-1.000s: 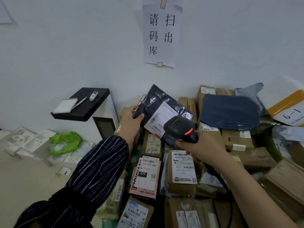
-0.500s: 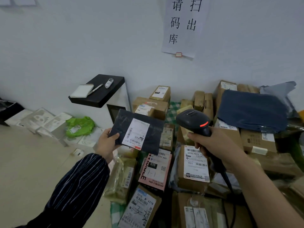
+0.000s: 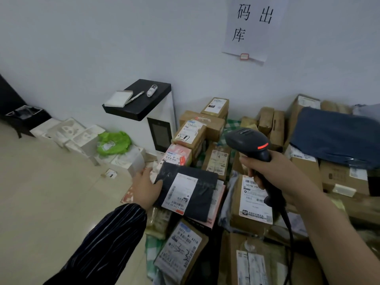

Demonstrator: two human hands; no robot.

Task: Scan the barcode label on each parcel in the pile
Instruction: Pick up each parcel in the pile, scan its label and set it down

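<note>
Right now, nearest me at six o'clock, a brown box [image 3: 183, 245] lies label-up at the front of the parcel pile [image 3: 213, 124]. Just past it, at seven o'clock, my left hand [image 3: 147, 189] grips the left edge of a dark poly mailer [image 3: 202, 197], thumb on top. The mailer rests flat on a pink parcel [image 3: 217, 212] with its white barcode label [image 3: 178, 194] facing up. At three o'clock my right hand [image 3: 265, 171] is wrapped round the handle of the barcode scanner [image 3: 249, 140]. Its red light glows, and its nose points toward ten o'clock, over the mailer rather than at the label. The cable [image 3: 287, 227] trails down across the boxes toward five o'clock.

My worry is a wrong read. Labels face up all round, including the carton [image 3: 255, 200] just beside the mailer, so a loose aim could catch a neighbour. The cable could also snag a box corner. Farther off, at eleven o'clock, stands a black-topped kiosk [image 3: 141, 99], with a paper notice [image 3: 253, 27] on the wall at one o'clock.
</note>
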